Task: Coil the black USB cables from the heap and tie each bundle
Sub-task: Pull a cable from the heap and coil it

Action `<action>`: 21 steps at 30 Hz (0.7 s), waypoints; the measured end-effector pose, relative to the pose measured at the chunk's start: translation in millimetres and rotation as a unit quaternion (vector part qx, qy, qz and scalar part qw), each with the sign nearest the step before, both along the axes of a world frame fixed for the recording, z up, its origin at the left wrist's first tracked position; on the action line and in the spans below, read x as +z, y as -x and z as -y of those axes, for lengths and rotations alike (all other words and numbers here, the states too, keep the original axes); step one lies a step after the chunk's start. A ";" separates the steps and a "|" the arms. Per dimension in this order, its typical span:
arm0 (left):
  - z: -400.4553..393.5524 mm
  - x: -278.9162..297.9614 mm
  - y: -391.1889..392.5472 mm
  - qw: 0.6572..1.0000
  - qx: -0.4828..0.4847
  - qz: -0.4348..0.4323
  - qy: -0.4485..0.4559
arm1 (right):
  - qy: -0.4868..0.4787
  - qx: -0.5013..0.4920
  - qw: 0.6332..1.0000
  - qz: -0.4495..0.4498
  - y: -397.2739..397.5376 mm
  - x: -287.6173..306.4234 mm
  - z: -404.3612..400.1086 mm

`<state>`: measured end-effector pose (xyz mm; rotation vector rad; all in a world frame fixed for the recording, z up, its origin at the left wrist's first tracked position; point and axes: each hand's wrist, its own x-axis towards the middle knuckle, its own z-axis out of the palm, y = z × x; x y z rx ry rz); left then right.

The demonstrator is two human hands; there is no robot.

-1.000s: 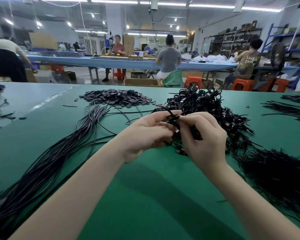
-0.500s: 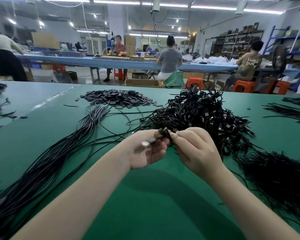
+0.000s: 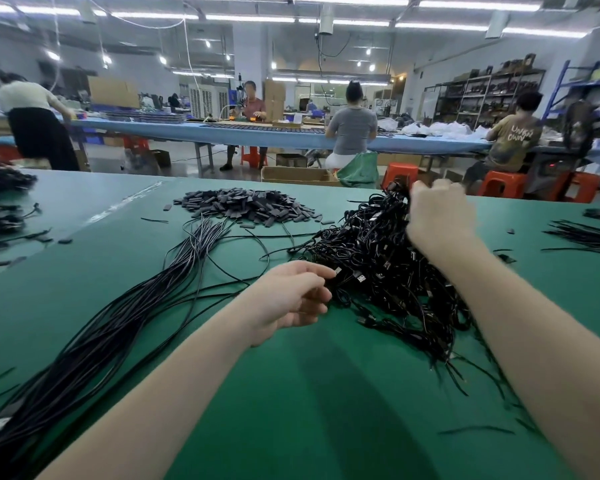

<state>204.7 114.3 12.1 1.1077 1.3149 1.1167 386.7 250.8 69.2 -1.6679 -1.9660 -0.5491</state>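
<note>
Leftmost, your straight cables (image 3: 125,313) lie left of the heap (image 3: 381,268). Your left hand (image 3: 291,299), fingers loosely curled, touches the heap's near-left edge. Your right hand (image 3: 437,216) reaches over its far top; grip hidden, so I cannot tell. Black tabs (image 3: 246,206) sit behind-left.

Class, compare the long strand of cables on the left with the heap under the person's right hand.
The long strand of cables lies loose, stretched nearly straight; the heap is piled with coiled, tangled bundles. The strand lies untouched; the right hand reaches onto the heap. Both are black, on the green table.
</note>
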 end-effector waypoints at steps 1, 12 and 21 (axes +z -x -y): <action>0.4 -1.8 -2.8 1.000 0.000 -0.024 -0.002 | 0.002 0.033 0.999 0.009 9.0 -15.6 9.1; -3.6 28.2 76.9 0.830 0.080 -0.532 -0.149 | 0.158 0.184 0.960 -0.143 23.1 -176.1 87.3; 67.4 -36.3 246.6 0.599 0.027 -0.740 0.306 | 0.159 0.192 0.963 -0.106 27.2 -175.6 88.7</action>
